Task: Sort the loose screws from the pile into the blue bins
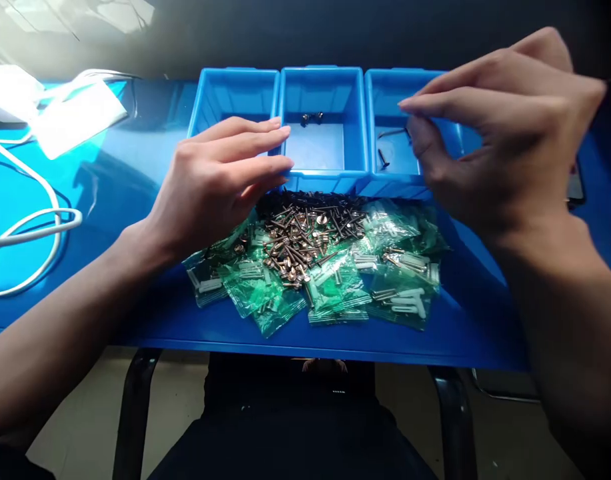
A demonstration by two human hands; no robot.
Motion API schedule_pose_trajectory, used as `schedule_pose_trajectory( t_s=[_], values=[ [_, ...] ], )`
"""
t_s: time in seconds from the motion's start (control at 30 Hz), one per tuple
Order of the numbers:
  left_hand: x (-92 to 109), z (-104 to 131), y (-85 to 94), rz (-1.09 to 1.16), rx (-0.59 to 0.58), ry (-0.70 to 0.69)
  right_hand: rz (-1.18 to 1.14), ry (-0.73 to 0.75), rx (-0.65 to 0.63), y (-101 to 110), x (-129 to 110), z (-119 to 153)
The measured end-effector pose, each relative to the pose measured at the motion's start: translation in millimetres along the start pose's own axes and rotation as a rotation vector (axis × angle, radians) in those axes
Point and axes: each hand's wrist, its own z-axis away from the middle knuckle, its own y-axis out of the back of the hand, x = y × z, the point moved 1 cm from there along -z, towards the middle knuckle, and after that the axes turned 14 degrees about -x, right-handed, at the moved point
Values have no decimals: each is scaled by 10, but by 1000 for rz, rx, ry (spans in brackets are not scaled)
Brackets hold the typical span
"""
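Head view looks down on a blue counter (135,320). At centre frame lies a heap of screws (305,230), dark and coppery, ringed by small green bags (335,287) of hardware. Just behind the heap stand three blue bins in a row: left bin (220,93), middle bin (321,87) with a couple of small dark pieces, right bin (390,100) with a few dark screws. The left hand (220,183) hovers flat over the heap's left edge, fingers (255,143) stretched together, holding nothing. The right hand (495,127) hangs above the right bin, fingers spread loosely, nothing visible in its grasp. A white cable (30,227) loops at left of frame.
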Motion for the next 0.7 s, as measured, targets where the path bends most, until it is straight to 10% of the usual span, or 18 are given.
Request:
schedule_pose_trajectory(
  t_s=[0.2, 0.7],
  values=[
    [-12, 9, -16, -22, 30, -29, -7, 264, 39, 53, -344, 38],
    [23, 22, -15, 39, 19, 21, -166, 264, -66, -27, -387, 40]
  ],
)
